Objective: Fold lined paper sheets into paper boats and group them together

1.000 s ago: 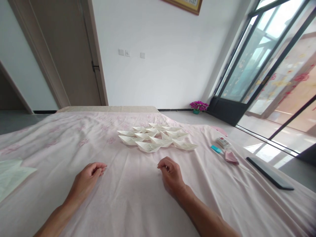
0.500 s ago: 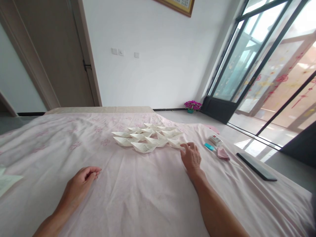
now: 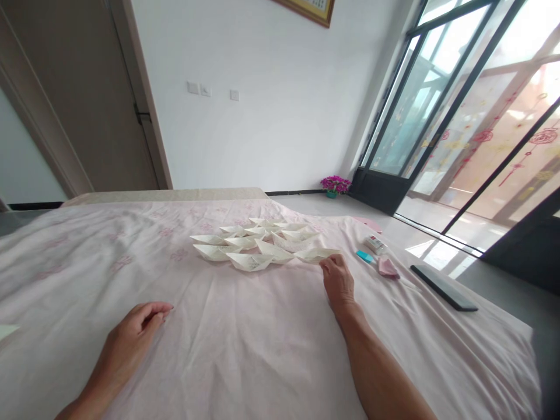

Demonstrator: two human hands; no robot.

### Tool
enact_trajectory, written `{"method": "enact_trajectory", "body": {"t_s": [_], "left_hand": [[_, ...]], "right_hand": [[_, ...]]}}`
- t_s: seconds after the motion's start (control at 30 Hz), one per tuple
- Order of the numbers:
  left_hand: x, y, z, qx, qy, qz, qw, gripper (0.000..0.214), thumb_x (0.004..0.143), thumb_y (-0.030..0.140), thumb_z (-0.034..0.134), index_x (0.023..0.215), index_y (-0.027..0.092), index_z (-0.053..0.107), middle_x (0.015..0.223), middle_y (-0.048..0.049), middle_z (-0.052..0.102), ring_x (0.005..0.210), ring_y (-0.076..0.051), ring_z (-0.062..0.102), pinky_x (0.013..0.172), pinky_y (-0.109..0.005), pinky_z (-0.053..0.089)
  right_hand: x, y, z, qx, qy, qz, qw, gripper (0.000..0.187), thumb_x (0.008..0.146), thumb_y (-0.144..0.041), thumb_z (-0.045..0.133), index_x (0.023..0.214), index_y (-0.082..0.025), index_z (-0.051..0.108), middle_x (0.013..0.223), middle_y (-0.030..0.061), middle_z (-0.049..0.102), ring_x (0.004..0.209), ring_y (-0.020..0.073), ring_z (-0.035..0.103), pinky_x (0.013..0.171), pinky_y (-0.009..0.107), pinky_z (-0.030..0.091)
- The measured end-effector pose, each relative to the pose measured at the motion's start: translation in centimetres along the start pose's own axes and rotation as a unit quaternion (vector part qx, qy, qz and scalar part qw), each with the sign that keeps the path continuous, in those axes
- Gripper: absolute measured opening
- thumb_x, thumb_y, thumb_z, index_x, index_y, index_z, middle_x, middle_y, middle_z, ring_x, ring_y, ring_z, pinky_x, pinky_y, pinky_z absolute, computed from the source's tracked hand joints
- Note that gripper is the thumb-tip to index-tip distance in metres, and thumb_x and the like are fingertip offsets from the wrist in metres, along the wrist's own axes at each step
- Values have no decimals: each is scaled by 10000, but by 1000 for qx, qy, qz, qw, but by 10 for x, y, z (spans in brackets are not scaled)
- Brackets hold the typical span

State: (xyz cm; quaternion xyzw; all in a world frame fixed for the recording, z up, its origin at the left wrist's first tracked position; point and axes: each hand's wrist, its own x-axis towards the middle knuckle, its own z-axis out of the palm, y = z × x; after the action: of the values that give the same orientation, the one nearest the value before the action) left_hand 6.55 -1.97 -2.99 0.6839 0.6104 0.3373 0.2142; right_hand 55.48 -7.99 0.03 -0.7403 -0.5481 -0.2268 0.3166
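Observation:
Several white folded paper boats stand close together in rows on a pale pink bedsheet (image 3: 227, 338). My right hand (image 3: 339, 283) is at the right end of the front row, its fingertips pinched on the near side of a paper boat (image 3: 311, 254). The outer tip of that boat shows just above my fingers. Left of it, touching or nearly so, sits another paper boat (image 3: 250, 261) with dark writing on its side. My left hand (image 3: 129, 335) rests low over the sheet at the left, fingers curled together, with nothing visible in them.
On the right lie a white packet (image 3: 374, 244), a small blue item (image 3: 364, 256), a folded pink cloth (image 3: 387, 268) and a flat black slab (image 3: 443, 287). A corner of pale paper (image 3: 6, 331) shows at the left edge. The sheet is wrinkled.
My right fingers have shifted on the end boat, and more of its right tip now shows. The view has turned slightly right; my left hand keeps about the same pose.

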Motion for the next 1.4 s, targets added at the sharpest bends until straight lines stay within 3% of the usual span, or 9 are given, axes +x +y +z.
{"method": "enact_trajectory", "body": {"t_s": [0.3, 0.53, 0.67, 0.8, 0.93, 1.03, 1.17, 1.27, 1.4], "left_hand": [[-2, 7, -2, -11, 12, 6, 1000, 338, 738, 504, 530, 895, 260, 705, 988, -14, 728, 906, -250, 684, 801, -304, 541], [-19, 43, -3, -201, -47, -70, 976, 486, 775, 574, 563, 1046, 180, 655, 941, -77, 729, 896, -246, 694, 845, -348, 554], [-31, 75, -1, -286, -106, -31, 952, 491, 818, 561, 573, 1097, 164, 648, 1111, -126, 693, 1042, -256, 654, 854, -332, 545], [-34, 95, -1, -271, -113, -7, 956, 505, 813, 516, 608, 1183, 173, 630, 1231, -141, 648, 1095, -249, 620, 878, -310, 510], [-34, 99, 1, -256, -110, -28, 960, 474, 798, 484, 609, 1134, 153, 660, 1018, -102, 716, 913, -232, 662, 751, -285, 509], [-33, 94, 3, -220, -104, -42, 969, 401, 799, 493, 573, 938, 140, 705, 751, -30, 682, 709, -199, 623, 622, -255, 458], [-32, 86, 6, -188, -66, -39, 979, 381, 823, 493, 531, 756, 146, 673, 638, 14, 593, 618, -158, 539, 563, -229, 377], [-32, 84, 9, -170, -47, -31, 984, 362, 849, 467, 506, 742, 153, 651, 614, 33, 543, 595, -137, 496, 548, -219, 332], [-35, 87, 12, -118, -32, -6, 993, 318, 876, 400, 474, 741, 165, 641, 581, 51, 480, 561, -111, 448, 539, -209, 290]], "right_hand": [[1, -24, -11, 158, 97, -84, 979, 233, 947, -222, 487, 860, -232, 702, 1008, 73, 599, 945, 179, 604, 826, 299, 512], [-12, -99, -25, 264, -35, -208, 941, 264, 944, -151, 451, 974, -250, 694, 1061, 83, 620, 982, 180, 614, 846, 303, 516], [-20, -144, -26, 269, -111, -294, 910, 298, 944, -128, 425, 999, -247, 692, 1103, 83, 630, 976, 181, 606, 852, 302, 490], [-28, -180, -25, 270, -187, -354, 876, 289, 964, -167, 416, 987, -251, 692, 1100, 61, 647, 895, 167, 595, 794, 279, 468], [-34, -205, -23, 249, -170, -429, 852, 267, 977, -177, 417, 934, -223, 676, 1068, 58, 659, 842, 162, 592, 735, 271, 472], [-38, -214, -17, 257, -130, -463, 838, 242, 966, -154, 431, 931, -206, 665, 1049, 72, 656, 838, 176, 602, 707, 285, 490], [-45, -220, -8, 353, -119, -408, 833, 311, 928, -67, 413, 1033, -241, 648, 1091, 68, 621, 912, 164, 612, 764, 284, 514], [-52, -224, -5, 442, -152, -302, 831, 329, 915, -66, 442, 1120, -258, 614, 1103, 69, 597, 997, 166, 603, 840, 300, 517], [-56, -229, -7, 491, -214, -153, 830, 278, 912, -170, 519, 1176, -241, 569, 1044, 58, 597, 852, 155, 617, 764, 303, 533]]}}
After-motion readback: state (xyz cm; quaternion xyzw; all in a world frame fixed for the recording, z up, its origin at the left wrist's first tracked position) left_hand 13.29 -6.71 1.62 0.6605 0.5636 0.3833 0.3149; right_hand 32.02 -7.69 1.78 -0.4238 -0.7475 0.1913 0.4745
